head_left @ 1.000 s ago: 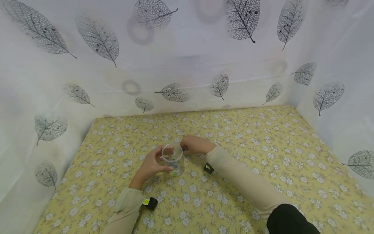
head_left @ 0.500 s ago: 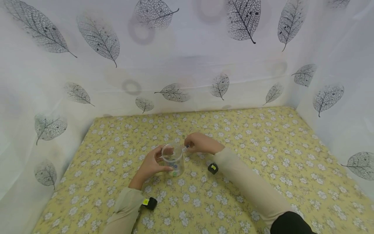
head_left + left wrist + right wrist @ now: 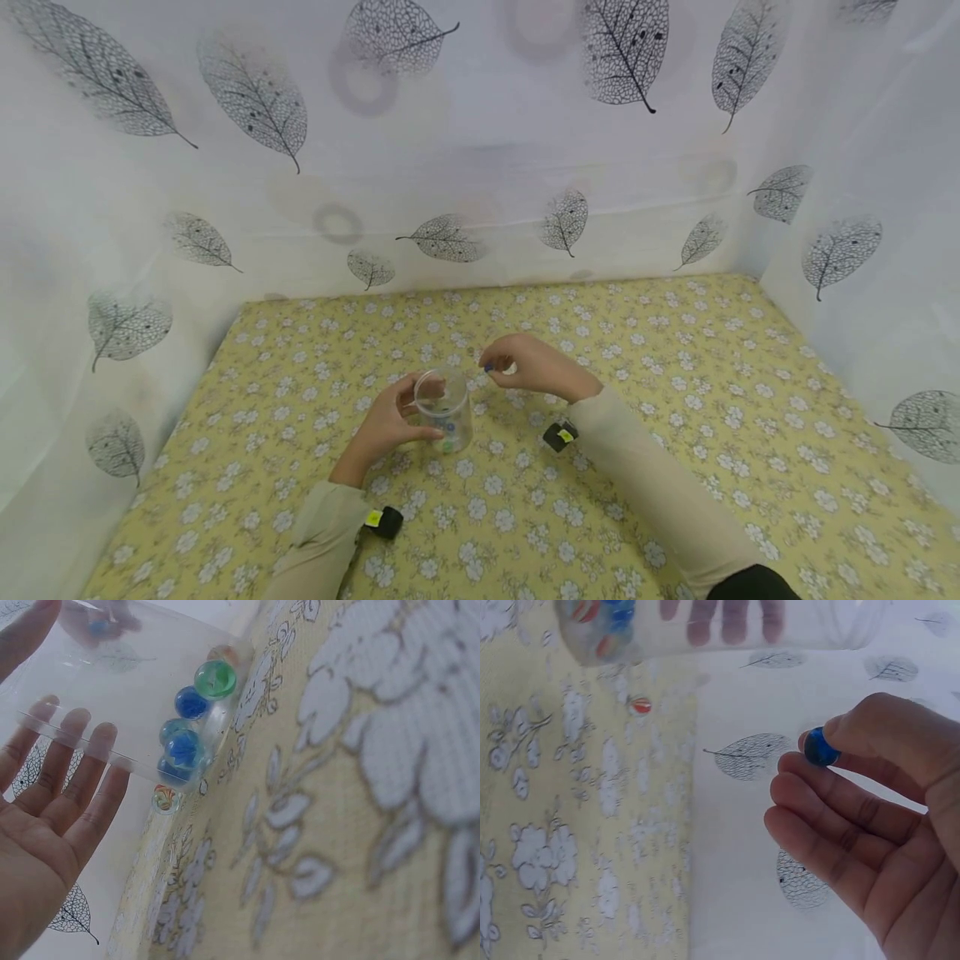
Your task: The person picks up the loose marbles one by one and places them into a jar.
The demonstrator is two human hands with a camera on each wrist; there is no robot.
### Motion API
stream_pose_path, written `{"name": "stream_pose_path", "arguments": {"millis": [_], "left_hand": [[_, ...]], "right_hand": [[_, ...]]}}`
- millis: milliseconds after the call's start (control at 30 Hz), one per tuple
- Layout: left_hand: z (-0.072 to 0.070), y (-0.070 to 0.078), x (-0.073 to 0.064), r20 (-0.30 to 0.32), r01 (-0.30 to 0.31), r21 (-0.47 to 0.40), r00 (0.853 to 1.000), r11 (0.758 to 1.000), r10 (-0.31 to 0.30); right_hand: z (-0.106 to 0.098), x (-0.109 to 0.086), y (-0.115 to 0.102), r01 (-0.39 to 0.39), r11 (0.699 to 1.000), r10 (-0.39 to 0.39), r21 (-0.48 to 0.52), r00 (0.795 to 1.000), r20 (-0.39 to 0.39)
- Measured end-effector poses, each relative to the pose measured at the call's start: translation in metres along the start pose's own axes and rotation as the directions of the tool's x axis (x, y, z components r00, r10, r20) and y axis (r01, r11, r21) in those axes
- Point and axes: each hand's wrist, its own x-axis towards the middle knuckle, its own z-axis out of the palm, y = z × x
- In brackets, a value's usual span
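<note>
A clear jar [image 3: 457, 425] stands upright on the flowered cloth, its mouth facing up. My left hand [image 3: 386, 421] holds the jar from its left side, thumb in front and fingers around the back. Several marbles lie at the bottom of the jar, among them a green marble [image 3: 215, 680] and a dark blue marble [image 3: 191, 703]. To the right of the jar, raised above the cloth, my right hand [image 3: 534, 365] pinches a blue marble [image 3: 822, 747] between thumb and index finger. Its other fingers are loosely bent below.
A striped orange-and-white marble [image 3: 640, 705] lies on the cloth outside the jar, on its far side. The yellow flowered cloth [image 3: 637, 350] covers the table. White leaf-printed curtains [image 3: 480, 167] stand at the back and both sides.
My right hand has moved from beside the jar's rim to the right and slightly away, carrying the blue marble. The left hand and the jar have stayed in place.
</note>
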Motion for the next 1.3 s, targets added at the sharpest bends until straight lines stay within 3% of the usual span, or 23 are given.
{"name": "stream_pose_path", "arguments": {"millis": [367, 567, 800, 1300], "left_hand": [[-0.001, -0.001, 0.0, 0.006, -0.024, -0.001, 1.0, 1.0, 0.024], [0.0, -0.001, 0.0, 0.008, -0.027, 0.0, 1.0, 1.0, 0.027], [-0.001, 0.001, 0.0, 0.009, -0.023, 0.001, 1.0, 1.0, 0.023], [-0.001, 0.001, -0.001, 0.011, -0.026, -0.017, 1.0, 1.0, 0.026]], "right_hand": [[-0.011, -0.009, -0.025, 0.061, 0.998, -0.061, 0.004, 0.996, -0.059], [-0.011, -0.006, -0.036, 0.135, 0.991, -0.134, 0.017, 0.989, -0.062], [-0.01, -0.002, -0.042, 0.212, 0.977, -0.214, -0.037, 0.974, -0.078], [-0.006, 0.008, -0.046, 0.303, 0.953, -0.304, -0.023, 0.948, -0.091]]}}
